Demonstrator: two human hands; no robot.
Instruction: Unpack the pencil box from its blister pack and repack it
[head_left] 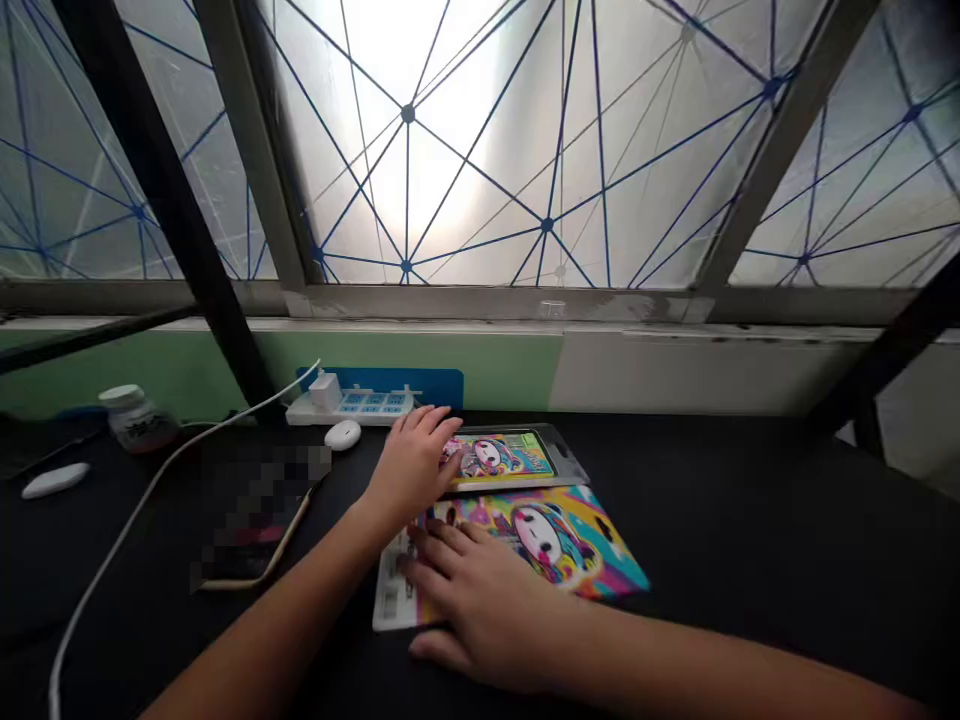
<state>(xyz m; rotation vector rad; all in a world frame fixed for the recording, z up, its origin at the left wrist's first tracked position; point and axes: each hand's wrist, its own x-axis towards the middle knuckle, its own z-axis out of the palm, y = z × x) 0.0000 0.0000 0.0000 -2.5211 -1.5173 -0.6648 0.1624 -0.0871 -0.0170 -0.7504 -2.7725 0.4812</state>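
Observation:
A flat, brightly coloured packet or booklet [604, 560] with a cartoon figure and a barcode at its left edge lies on the black table. My right hand [491, 605] rests flat over its left and lower part, fingers spread. Just behind it is a grey, shallow tray or case [568, 462], with a similar cartoon picture [517, 456] on or inside it. My left hand [414, 460] lies at the tray's left end, fingers stretched over its edge. Both palms are hidden, as is the part of the packet under my right hand.
A white power strip [349, 402] with a plug stands against the wall. Left of my hands are a small white round case [343, 435], a blurred-out phone-like object [259, 520], a white cable [142, 500], a white-capped jar [139, 420] and a white oval object [55, 481].

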